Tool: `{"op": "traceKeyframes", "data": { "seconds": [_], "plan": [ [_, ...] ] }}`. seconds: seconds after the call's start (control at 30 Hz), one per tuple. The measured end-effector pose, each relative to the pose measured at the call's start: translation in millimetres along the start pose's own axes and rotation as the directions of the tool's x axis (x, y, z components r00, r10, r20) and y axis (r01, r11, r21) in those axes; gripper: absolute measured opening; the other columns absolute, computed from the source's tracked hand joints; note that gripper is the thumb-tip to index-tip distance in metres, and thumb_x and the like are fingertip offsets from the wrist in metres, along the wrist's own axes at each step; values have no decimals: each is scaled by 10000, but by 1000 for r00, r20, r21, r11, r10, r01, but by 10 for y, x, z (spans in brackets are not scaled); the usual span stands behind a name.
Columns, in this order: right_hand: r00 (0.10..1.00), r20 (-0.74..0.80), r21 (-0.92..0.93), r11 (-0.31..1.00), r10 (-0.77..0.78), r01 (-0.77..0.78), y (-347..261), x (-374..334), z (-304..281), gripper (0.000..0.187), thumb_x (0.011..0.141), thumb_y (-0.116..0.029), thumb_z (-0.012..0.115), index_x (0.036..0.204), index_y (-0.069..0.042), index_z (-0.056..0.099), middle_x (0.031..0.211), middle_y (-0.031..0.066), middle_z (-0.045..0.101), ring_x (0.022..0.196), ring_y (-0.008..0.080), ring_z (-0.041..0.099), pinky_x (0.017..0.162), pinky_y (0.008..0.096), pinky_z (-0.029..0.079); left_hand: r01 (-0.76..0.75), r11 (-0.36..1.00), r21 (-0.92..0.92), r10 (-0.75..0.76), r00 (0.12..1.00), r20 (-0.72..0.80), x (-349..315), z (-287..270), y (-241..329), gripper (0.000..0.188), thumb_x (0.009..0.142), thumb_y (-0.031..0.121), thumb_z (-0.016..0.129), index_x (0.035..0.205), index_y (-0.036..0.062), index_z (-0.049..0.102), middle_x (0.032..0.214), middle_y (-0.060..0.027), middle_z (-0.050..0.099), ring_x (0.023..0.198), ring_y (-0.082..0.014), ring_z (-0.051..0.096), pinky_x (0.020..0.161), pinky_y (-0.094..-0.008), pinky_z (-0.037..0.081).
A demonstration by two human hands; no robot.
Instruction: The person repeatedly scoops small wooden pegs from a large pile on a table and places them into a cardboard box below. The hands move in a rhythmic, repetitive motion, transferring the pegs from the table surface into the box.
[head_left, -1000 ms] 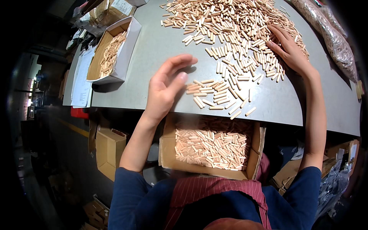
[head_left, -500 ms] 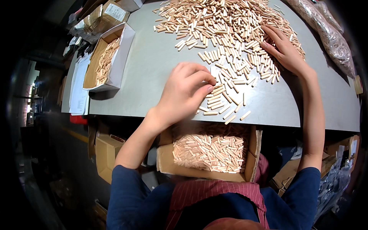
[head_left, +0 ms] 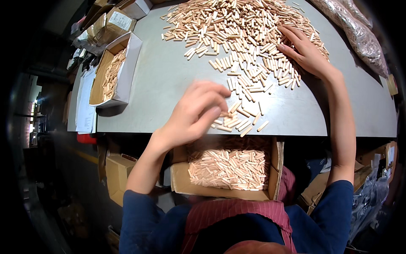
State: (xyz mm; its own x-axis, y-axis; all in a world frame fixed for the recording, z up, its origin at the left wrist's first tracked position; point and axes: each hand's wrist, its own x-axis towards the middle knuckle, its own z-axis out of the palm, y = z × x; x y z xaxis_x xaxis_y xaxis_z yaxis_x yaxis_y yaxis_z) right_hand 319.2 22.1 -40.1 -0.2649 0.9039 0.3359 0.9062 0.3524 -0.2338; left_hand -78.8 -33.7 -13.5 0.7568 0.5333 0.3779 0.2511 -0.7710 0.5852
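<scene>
Few dowels angled roughly table-edgeward, left hand

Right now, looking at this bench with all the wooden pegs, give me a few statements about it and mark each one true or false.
1. The left hand is at a small clump of wooden dowels near the table's front edge. True.
2. The cardboard box on the person's lap is empty. False: it holds many dowels.
3. The right hand rests on the big dowel pile. True.
4. The white-sided box sits at the right. False: it is at the left.
</scene>
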Motion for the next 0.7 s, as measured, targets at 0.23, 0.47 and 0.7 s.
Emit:
{"op": "traceKeyframes", "data": {
  "seconds": [0.23, 0.47, 0.7],
  "plan": [
    [1000, 8, 14, 999, -30, 30, 9, 8, -14, 672, 1083, -467, 599, 1582, -35, 477, 1581, 214, 486, 1471, 371, 455, 1239, 423, 375, 151, 831, -535, 9, 959, 283, -315, -180, 193, 116, 944, 41, 668, 973, 18, 778, 1104, -107, 788, 1156, -313, 695, 1059, -448, 523],
    [994, -61, -6, 996, -95, 94, 73, 19, 46, 655, 1078, -457, 610, 1543, -6, 510, 1523, 225, 531, 1417, 387, 499, 1205, 435, 405, -148, 986, -71, 156, 981, 119, -11, 239, 558, 316, 920, 71, 674, 1226, 55, 752, 1412, -115, 699, 1378, -341, 594, 1160, -480, 452],
    [990, -76, 15, 993, -116, 117, 32, 24, 10, 646, 1069, -448, 627, 1526, -5, 520, 1497, 225, 546, 1384, 397, 523, 1182, 443, 425, -219, 915, 340, 129, 954, 270, 112, 525, 476, 658, 926, 198, 682, 1564, 118, 542, 1656, -107, 476, 1541, -391, 410, 1268, -568, 311]
  ]
}}
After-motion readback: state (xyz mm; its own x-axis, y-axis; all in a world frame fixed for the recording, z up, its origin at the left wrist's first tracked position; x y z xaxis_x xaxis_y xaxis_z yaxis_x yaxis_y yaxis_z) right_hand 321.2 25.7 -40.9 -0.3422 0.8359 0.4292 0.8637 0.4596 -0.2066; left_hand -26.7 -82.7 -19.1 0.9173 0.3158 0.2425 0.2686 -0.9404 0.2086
